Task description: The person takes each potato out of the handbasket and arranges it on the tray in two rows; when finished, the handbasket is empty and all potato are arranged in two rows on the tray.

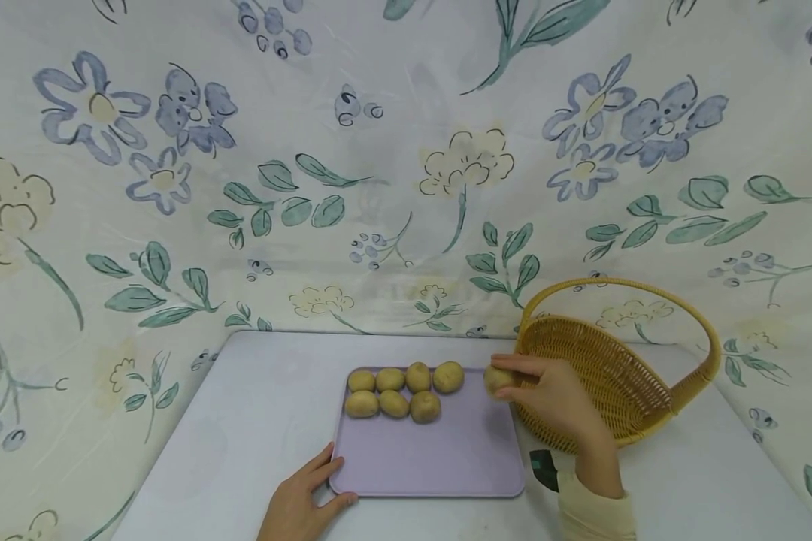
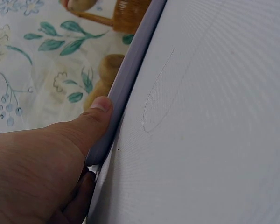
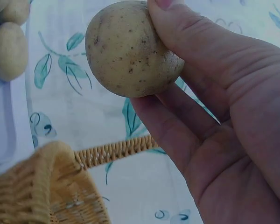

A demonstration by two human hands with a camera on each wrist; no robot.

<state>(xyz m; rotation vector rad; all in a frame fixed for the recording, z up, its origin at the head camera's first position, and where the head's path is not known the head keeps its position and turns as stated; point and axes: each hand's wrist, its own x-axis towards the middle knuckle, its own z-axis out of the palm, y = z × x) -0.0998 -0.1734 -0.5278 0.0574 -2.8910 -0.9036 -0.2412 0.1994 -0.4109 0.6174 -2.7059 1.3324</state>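
In the head view, my right hand point(image 1: 555, 394) holds a potato point(image 1: 498, 382) between thumb and fingers, above the tray's far right corner and beside the basket. The right wrist view shows this round, speckled potato point(image 3: 130, 51) up close. My left hand point(image 1: 304, 496) grips the near left corner of the lilac tray point(image 1: 440, 462). Seen from the left wrist, its thumb lies on the tray rim point(image 2: 123, 88), and the other fingers are partly hidden. Several potatoes point(image 1: 394, 404) lie in two rows on the tray's far left part.
A wicker basket point(image 1: 595, 368) with a tall handle tilts beside the tray's right edge; no potatoes show inside it. Both stand on a white table point(image 1: 243, 421). Behind hangs a flower-patterned cloth point(image 1: 392, 188).
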